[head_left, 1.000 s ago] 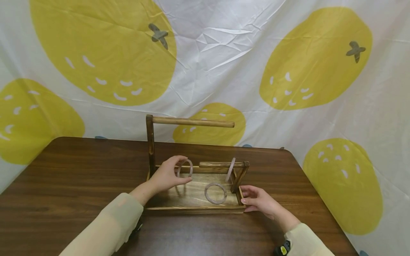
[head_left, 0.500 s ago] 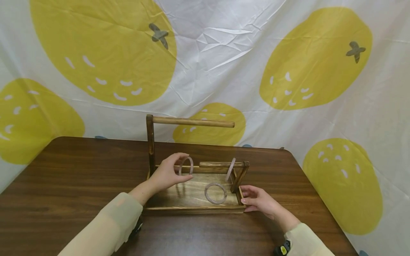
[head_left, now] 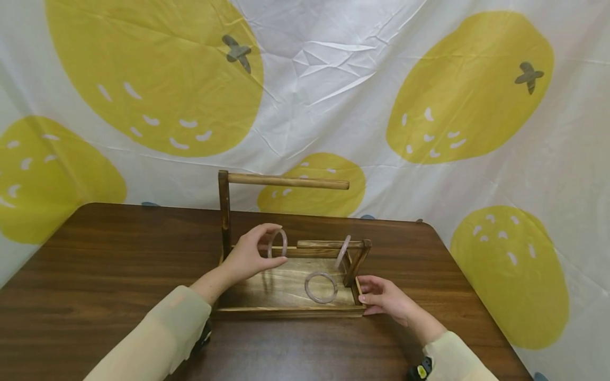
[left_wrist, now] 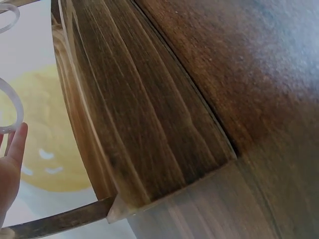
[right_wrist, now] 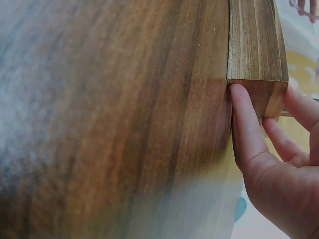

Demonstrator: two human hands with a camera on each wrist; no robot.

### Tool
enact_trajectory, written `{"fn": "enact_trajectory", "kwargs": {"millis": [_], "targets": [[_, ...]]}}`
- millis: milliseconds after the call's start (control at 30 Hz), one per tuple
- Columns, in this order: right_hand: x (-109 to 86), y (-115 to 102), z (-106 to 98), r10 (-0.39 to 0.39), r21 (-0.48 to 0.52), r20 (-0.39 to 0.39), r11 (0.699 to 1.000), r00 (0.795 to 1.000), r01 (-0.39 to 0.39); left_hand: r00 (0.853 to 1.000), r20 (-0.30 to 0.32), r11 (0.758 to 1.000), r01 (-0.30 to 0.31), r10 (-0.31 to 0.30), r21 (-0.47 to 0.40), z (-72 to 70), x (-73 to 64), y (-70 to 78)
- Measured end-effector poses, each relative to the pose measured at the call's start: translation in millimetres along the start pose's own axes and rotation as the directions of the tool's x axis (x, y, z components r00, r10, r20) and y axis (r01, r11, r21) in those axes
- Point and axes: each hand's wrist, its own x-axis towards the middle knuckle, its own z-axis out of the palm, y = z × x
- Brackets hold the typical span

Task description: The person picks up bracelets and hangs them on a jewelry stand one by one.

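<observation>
My left hand (head_left: 250, 254) pinches a pale lilac bangle (head_left: 285, 244) between its thumb below and fingers above, over the left part of a wooden jewelry stand (head_left: 290, 312). In the left wrist view, the bangle (left_wrist: 19, 107) shows at the left edge with the thumb at its lower side. A second bangle (head_left: 342, 252) hangs on the stand's low bar (head_left: 312, 244), just left of its post. On the tray floor lies a third bangle (head_left: 335, 290). My right hand (head_left: 388, 300) holds the tray's right end, its fingers spread from the bottom corner up to the rim (right_wrist: 279, 80).
The stand's taller bar (head_left: 290, 181) extends right from a post (head_left: 224, 211) at the left end, above and behind the left hand. Below is a dark wooden table (head_left: 119, 254). A white cloth (head_left: 333, 106) with yellow fruit prints hangs behind it.
My left hand has lifted the bangle slightly, with a small shift to the right, toward the low bar's free end. The right hand, the stand and the other two bangles look unmoved.
</observation>
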Motion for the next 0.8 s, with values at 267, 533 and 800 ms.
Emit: {"fn": "enact_trajectory", "kwargs": {"millis": [267, 533, 800], "targets": [[0.0, 0.1, -0.2, -0.003, 0.005, 0.003, 1.0, 1.0, 0.003, 1.0, -0.012, 0.998, -0.022, 0.021, -0.055, 3.5, 2.1, 1.5], [0.5, 0.8, -0.3, -0.008, 0.008, 0.005, 1.0, 1.0, 0.008, 1.0, -0.002, 0.991, -0.017, 0.017, -0.136, 7.4, 4.5, 4.1], [0.1, 0.8, -0.8, -0.005, 0.008, 0.014, 1.0, 1.0, 0.005, 0.999, -0.016, 0.985, -0.036, 0.034, -0.166, 9.6, 5.9, 7.3]]}}
